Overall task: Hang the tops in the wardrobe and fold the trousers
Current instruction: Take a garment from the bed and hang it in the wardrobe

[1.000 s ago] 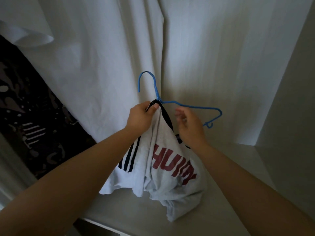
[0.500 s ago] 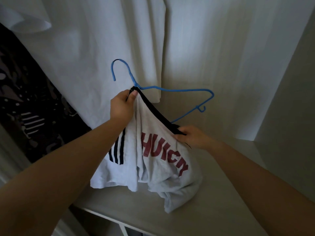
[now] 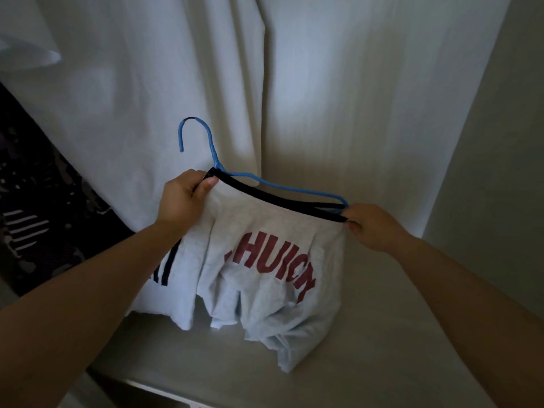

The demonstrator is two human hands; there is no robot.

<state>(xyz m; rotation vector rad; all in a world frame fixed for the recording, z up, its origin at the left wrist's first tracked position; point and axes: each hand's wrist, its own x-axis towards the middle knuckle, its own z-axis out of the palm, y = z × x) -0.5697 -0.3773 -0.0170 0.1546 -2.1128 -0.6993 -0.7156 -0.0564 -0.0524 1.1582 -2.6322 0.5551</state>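
Far left: dark patterned garment (image 3: 44, 219) with pale flecks and a patch of white stripes, hung behind the left forearm. No legible writing on it. Behind and above: white hanging fabric (image 3: 147, 83) in long vertical folds, filling the upper frame.

Left hand (image 3: 182, 198) closed in a pinch on the black collar band, thumb pressed against curled fingers, right at the base of the hook. Blue wire hanger (image 3: 212, 151) held upright there, hook curved to the left, one arm sloped down toward the right.

Centre: pale grey top (image 3: 265, 231) stretched between both hands, collar band taut just below the hanger arm. Black vertical stripes noted on the left part, partly hidden by the forearm. Red block lettering across the chest, read as "HUICK"; first letter lost in a fold, last letter uncertain. Brand label not seen. Lower hem bunched and rested on the pale shelf (image 3: 382, 334).

Right hand (image 3: 368, 228) pinched on the far end of the collar band at the hanger's shoulder tip, fingers curled under. Plain wall panel (image 3: 485, 172) at far right.
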